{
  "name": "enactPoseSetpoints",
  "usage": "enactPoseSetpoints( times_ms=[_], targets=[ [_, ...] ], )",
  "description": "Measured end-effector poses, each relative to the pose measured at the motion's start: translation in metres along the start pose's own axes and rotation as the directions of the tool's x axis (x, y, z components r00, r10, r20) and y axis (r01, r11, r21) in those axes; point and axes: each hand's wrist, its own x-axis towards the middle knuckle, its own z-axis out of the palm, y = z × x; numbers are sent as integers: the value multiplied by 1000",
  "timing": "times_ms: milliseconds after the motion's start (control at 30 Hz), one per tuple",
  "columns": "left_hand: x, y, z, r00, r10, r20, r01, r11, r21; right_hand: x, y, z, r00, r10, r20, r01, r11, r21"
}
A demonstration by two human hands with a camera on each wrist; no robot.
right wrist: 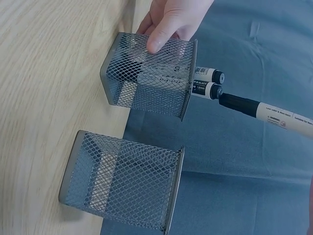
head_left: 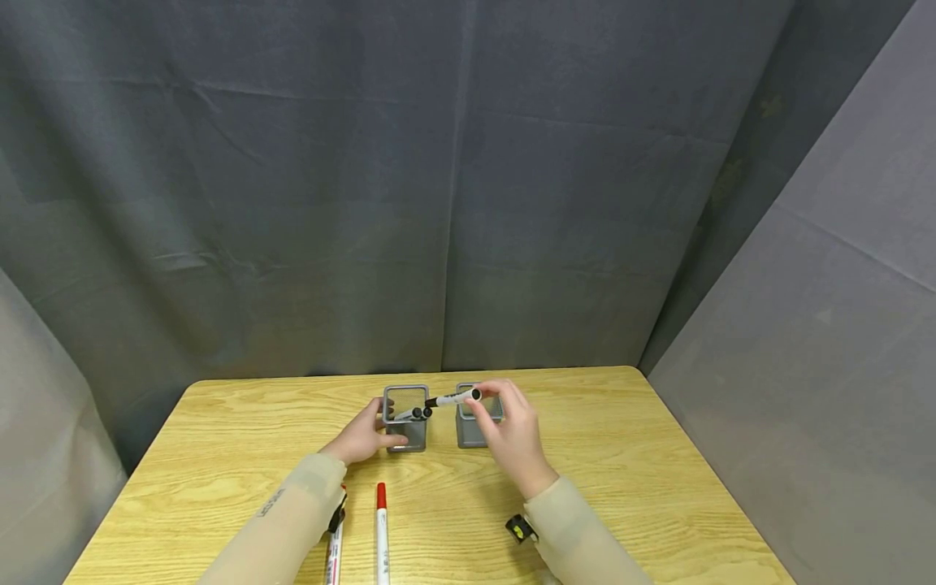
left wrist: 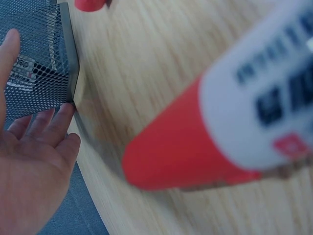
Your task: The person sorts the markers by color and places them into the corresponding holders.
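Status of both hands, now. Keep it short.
Left hand: closed around the left mesh cup, thumb in front, fingers behind.
Right hand: closed, pinching a black-capped marker between thumb and fingers.

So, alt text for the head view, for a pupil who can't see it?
A person's right grip holds a white marker, its black cap pointing toward the left of two mesh cups. The left grip holds that cup, which contains two markers; two red-and-white markers lie nearer on the wooden table.
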Motion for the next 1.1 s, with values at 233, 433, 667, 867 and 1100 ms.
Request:
enactPoseSetpoints(
  times_ms=[233, 433, 667, 867, 1100],
  targets=[
    [0, 0, 0, 1000, 11, -3, -11, 1000, -8, 5, -2, 3, 998, 32, 57, -33, 999, 7],
    [0, -1, 1, 1000, 16, -4, -16, 1000, -6, 6, 1, 8, 996, 36, 76, -37, 999, 0],
    [0, 0, 1, 1000, 15, -8, -15, 1000, -10, 8, 6, 14, 995, 26, 97, -24, 999, -22],
    [1, -1, 1, 1000, 10, -3, -10, 1000, -13, 12, 6, 17, 992, 34, 124, -32, 999, -21],
    [-1, 0, 1, 1000, 8, -2, -8, 1000, -10, 15, 5, 19, 984, 41, 174, -32, 998, -52]
  ],
)
